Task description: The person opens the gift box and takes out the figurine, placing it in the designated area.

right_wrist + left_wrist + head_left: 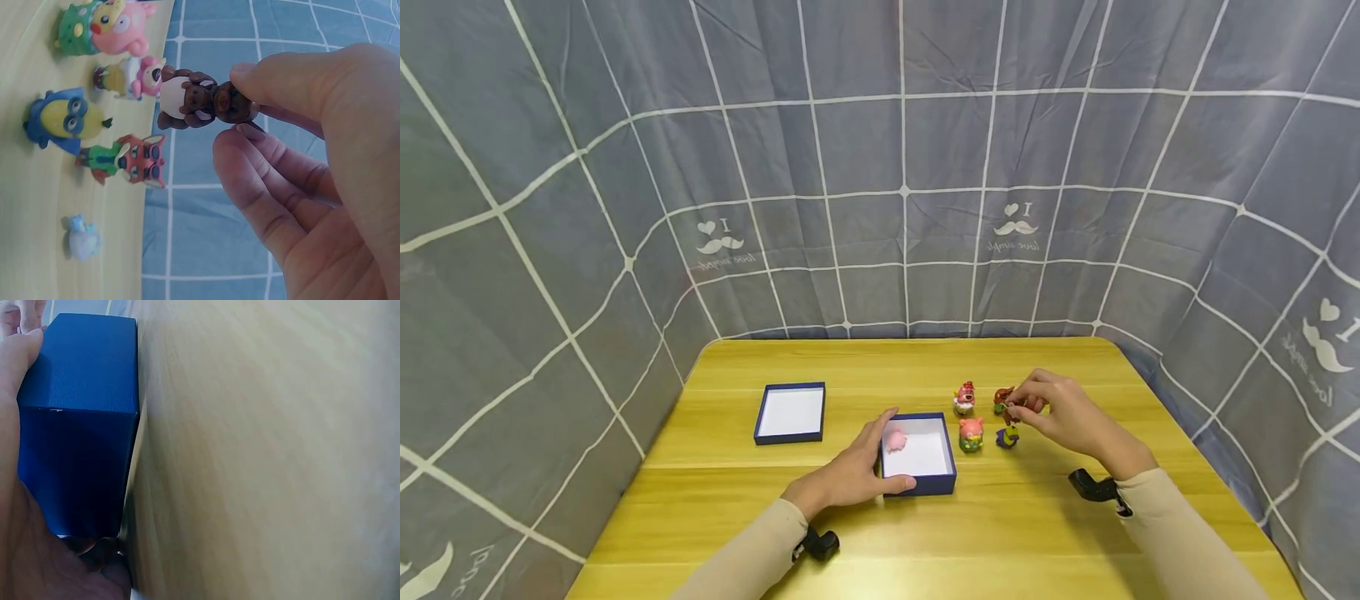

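Observation:
My right hand (1056, 412) pinches a small brown bear figurine (197, 100) by its head, between thumb and fingertips. In the right wrist view the bear hangs off the table, close to a fox figurine (128, 159) in a green shirt. My left hand (850, 467) grips the blue box (932, 485) at its left side, thumb along the front wall. Inside the white-lined box lies a pink figurine (896, 441). Between box and right hand stand a pink pig-like figurine (971, 434), a pink-headed bear figurine (965, 398) and a yellow one in blue (1007, 437).
A blue-rimmed lid (790, 412) lies white side up at the table's left. The right wrist view also shows a pale blue figurine (83, 239). A grey checked curtain (880, 225) surrounds the yellow wooden table (737, 521) at the back and sides.

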The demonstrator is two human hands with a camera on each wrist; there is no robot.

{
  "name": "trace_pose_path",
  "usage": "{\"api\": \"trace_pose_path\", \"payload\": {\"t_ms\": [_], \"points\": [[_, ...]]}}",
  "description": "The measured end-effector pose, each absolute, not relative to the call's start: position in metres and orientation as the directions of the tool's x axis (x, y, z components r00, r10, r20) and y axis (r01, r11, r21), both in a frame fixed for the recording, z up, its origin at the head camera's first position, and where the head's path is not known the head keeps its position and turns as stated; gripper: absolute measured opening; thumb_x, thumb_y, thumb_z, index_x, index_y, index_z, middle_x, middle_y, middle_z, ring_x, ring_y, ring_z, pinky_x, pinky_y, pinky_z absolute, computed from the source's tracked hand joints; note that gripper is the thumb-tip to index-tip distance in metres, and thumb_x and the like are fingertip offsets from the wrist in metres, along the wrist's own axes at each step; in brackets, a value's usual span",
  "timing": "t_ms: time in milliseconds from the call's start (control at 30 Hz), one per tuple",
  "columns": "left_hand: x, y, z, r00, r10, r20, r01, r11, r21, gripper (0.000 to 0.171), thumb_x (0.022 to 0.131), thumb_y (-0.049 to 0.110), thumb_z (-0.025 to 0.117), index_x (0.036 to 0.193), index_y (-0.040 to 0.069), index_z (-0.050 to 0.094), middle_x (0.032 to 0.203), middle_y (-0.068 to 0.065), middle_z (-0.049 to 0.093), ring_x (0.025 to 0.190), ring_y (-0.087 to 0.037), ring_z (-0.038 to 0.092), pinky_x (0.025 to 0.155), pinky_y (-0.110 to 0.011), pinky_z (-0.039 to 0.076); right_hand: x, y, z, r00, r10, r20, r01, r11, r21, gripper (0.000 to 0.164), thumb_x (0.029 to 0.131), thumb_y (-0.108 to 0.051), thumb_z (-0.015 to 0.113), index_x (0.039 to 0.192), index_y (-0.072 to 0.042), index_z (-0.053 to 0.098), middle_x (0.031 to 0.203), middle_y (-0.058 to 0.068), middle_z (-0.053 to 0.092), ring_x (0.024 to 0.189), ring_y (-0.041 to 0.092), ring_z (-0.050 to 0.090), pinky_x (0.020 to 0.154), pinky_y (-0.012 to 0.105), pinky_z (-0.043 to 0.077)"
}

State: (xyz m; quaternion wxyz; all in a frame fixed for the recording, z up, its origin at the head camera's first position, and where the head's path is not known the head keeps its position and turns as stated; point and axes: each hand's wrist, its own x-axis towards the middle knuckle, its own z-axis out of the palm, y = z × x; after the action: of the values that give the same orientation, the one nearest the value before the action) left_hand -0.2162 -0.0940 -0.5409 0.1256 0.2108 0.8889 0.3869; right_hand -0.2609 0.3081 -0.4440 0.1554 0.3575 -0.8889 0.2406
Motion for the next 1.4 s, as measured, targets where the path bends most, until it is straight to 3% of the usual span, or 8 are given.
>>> {"api": "trace_pose_path", "payload": {"t_ms": [200,433,667,1067,1400], "points": [[-0.217,-0.093,-0.541,-0.879,0.474,-0.049,0.289,0.613,0.735,0.125,0.101,0.074,0.081,0.190,0.032,0.004,0.193,-0.018,0.026,0.165,-0.047,0.053,0.131,-0.071,0.048,-0.264,0.315,-0.452,-0.692,-0.544,0.475,-0.707,0.643,-0.294,0.013,0.096,-0.001,0.094,0.105,-0.009,0.089,0.099,-0.002,0.076,0.081,-0.002,0.063,0.068,0.024,0.056],[-0.218,-0.094,-0.542,-0.880,0.470,-0.063,0.282,0.624,0.729,0.125,0.100,0.077,0.080,0.189,0.034,0.003,0.193,-0.017,0.027,0.165,-0.046,0.053,0.131,-0.070,0.048,-0.269,0.322,-0.456,-0.681,-0.536,0.499,-0.714,0.638,-0.288,0.016,0.095,0.000,0.095,0.105,-0.010,0.089,0.098,-0.006,0.077,0.081,-0.003,0.064,0.066,0.031,0.060],[-0.217,-0.093,-0.542,-0.882,0.467,-0.062,0.276,0.619,0.735,0.124,0.100,0.076,0.080,0.189,0.038,0.002,0.193,-0.017,0.027,0.165,-0.046,0.053,0.131,-0.069,0.048,-0.271,0.331,-0.459,-0.693,-0.526,0.493,-0.701,0.651,-0.290,0.018,0.095,-0.002,0.095,0.104,-0.016,0.088,0.098,-0.007,0.077,0.080,-0.004,0.063,0.068,0.031,0.061],[-0.216,-0.094,-0.543,-0.881,0.468,-0.062,0.273,0.612,0.742,0.124,0.100,0.076,0.081,0.189,0.036,0.004,0.193,-0.015,0.025,0.167,-0.045,0.051,0.132,-0.069,0.047,-0.271,0.339,-0.464,-0.718,-0.518,0.464,-0.678,0.672,-0.298,0.012,0.097,-0.003,0.094,0.103,-0.011,0.089,0.098,-0.004,0.077,0.080,-0.004,0.063,0.069,0.027,0.061],[-0.216,-0.095,-0.544,-0.883,0.466,-0.063,0.272,0.614,0.741,0.125,0.100,0.076,0.081,0.189,0.035,0.004,0.194,-0.015,0.025,0.166,-0.045,0.052,0.131,-0.069,0.048,-0.273,0.346,-0.470,-0.727,-0.517,0.452,-0.671,0.675,-0.308,0.010,0.098,-0.005,0.094,0.104,-0.012,0.089,0.098,-0.006,0.077,0.080,-0.004,0.063,0.068,0.034,0.063]]}}
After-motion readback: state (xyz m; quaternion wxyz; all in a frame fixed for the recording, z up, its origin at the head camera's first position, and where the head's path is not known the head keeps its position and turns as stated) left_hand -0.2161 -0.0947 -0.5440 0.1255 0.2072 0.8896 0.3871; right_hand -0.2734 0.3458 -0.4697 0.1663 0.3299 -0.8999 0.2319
